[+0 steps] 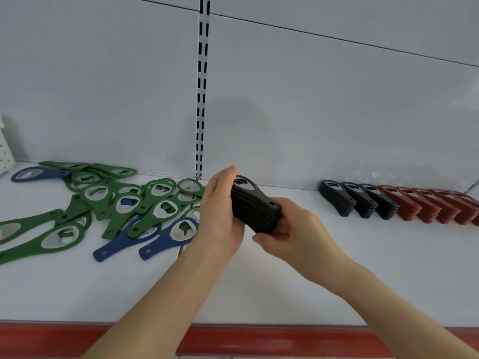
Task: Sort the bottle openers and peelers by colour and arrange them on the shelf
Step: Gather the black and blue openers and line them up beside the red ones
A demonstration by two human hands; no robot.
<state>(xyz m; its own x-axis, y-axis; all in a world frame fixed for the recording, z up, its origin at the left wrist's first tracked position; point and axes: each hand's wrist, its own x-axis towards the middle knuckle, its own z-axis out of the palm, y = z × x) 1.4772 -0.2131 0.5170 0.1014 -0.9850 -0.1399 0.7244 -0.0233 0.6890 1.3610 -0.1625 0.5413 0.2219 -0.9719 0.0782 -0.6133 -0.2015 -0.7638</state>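
Presently in hand: stack of black bottle openers [255,206]; pieces pressed face to face, metal-lined opening of the top one showing; at frame centre, over the shelf [337,268], long axis running 10 o'clock to 4 o'clock
Left hand [220,216]: grasping the head end of the stack, fingers wrapped over its far side
Right hand [298,229]: grasping the handle end, fingers curled beneath, thumb along the near side
Green bottle openers [103,200]: loose overlapping pile lying flat on the shelf at 9 o'clock; unsorted, handles pointing in mixed directions; its right edge just beside the left hand
Blue bottle openers [168,237]: mixed in with the green; one at the pile's far left edge, others at its near edge around 8 o'clock
Black stacks [357,200]: three, side by side against the back panel [311,99] at 3 o'clock
Red stacks [427,206]: several, continuing the same row to the right; touching the last black one; cut off by the frame edge
Slotted upright [201,99]: vertical, in the back panel at 12 o'clock
Red edge strip [285,338]: along the shelf front at 6 o'clock
Perforated white piece [5,149]: far left at 9 o'clock; kind cannot be told
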